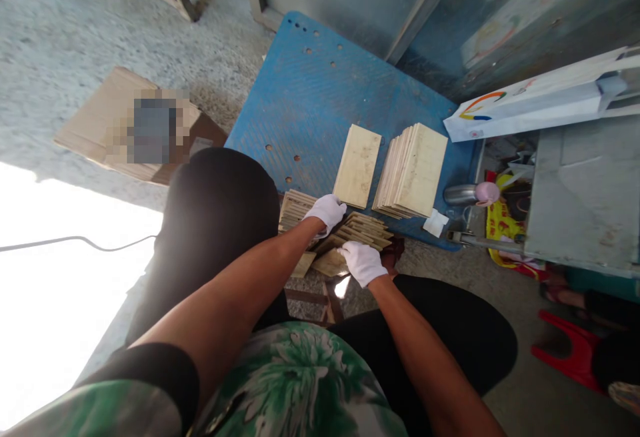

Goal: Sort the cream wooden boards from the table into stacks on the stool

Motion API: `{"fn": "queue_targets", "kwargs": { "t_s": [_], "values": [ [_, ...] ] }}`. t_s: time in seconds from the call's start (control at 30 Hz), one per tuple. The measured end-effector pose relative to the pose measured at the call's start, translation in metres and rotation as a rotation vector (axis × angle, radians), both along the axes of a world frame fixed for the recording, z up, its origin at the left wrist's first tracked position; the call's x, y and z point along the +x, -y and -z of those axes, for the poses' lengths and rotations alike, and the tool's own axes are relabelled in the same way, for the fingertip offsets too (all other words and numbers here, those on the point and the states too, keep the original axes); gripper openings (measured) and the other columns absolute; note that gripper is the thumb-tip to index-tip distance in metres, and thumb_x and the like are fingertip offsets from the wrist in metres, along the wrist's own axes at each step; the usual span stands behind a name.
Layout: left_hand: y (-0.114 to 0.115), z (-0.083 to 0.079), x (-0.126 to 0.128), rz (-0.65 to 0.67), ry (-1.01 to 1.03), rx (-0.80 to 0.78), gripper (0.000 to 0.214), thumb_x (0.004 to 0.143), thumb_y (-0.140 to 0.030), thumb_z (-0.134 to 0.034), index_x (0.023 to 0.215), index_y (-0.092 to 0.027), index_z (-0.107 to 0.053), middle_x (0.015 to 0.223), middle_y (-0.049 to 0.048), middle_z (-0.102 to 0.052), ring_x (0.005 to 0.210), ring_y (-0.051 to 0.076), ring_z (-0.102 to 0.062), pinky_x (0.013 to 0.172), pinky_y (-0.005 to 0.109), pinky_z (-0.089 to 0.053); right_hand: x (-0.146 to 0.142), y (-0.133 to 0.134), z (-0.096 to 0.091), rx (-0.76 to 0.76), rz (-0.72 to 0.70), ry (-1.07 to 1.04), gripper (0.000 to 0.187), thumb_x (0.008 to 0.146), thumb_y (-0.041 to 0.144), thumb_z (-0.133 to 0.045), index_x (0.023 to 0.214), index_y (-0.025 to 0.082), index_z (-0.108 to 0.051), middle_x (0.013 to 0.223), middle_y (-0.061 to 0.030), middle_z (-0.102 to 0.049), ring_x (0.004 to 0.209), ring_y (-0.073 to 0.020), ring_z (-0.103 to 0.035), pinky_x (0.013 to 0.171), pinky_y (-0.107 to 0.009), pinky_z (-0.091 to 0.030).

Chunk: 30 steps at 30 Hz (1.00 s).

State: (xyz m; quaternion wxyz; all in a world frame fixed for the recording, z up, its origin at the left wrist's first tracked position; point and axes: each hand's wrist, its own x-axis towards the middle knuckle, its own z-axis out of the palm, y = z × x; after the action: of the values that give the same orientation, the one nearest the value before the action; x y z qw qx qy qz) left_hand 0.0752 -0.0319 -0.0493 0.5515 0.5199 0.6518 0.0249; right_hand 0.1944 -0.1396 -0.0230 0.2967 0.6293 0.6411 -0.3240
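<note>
My left hand (327, 213) and my right hand (363, 263) wear white gloves and work just in front of the blue table. My right hand is closed on the edge of a thin wooden board (331, 261). The fingers of my left hand curl down, and what they grip is hidden. Around the hands, loose boards lie overlapped: one group (297, 206) to the left, another fanned group (365, 229) between and beyond the hands. On the table, a low stack of boards (357, 165) lies next to a taller, leaning stack (415, 169).
The blue table (320, 103) stands ahead against a glazed partition. At right are a steel bottle (463, 194), a crumpled white paper (435, 223), a white bag (535, 107) and a metal cabinet (585, 190). A cardboard box (95, 120) sits left; a red stool (567, 347) stands lower right near another person.
</note>
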Motion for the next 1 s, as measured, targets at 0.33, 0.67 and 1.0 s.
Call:
{"fn": "queue_targets", "kwargs": {
  "t_s": [0.33,0.67,1.0],
  "values": [
    [-0.003,0.006,-0.002,-0.131,-0.032,0.150,0.020,0.085,-0.024,-0.052,0.097,-0.018,-0.067,0.104,0.0126,-0.069,0.100,0.024,-0.063,0.092,0.030,-0.045,0.020,-0.064,-0.001,0.445,0.644,-0.104,0.044,0.092,0.041,-0.042,0.128,0.019,-0.056,0.126,-0.0100,-0.063,0.114,-0.0214,-0.058,0.096,-0.030,-0.042],
    [-0.008,0.007,-0.001,-0.170,0.039,0.121,0.029,0.084,-0.025,-0.055,0.111,-0.017,-0.061,0.114,0.0152,-0.065,0.106,0.026,-0.061,0.096,0.032,-0.043,0.034,-0.084,0.038,0.404,0.793,-0.292,0.034,0.087,0.036,-0.046,0.109,0.015,-0.061,0.107,-0.0113,-0.069,0.101,-0.0184,-0.062,0.088,-0.027,-0.044],
    [-0.011,-0.002,0.006,-0.034,-0.015,0.112,0.035,0.086,-0.024,-0.049,0.117,-0.012,-0.058,0.116,0.0182,-0.065,0.107,0.029,-0.061,0.094,0.035,-0.044,0.038,-0.081,0.056,0.493,0.870,-0.459,0.029,0.081,0.043,-0.046,0.082,0.018,-0.061,0.079,-0.0019,-0.067,0.078,-0.0159,-0.058,0.074,-0.024,-0.043]
  ]
}}
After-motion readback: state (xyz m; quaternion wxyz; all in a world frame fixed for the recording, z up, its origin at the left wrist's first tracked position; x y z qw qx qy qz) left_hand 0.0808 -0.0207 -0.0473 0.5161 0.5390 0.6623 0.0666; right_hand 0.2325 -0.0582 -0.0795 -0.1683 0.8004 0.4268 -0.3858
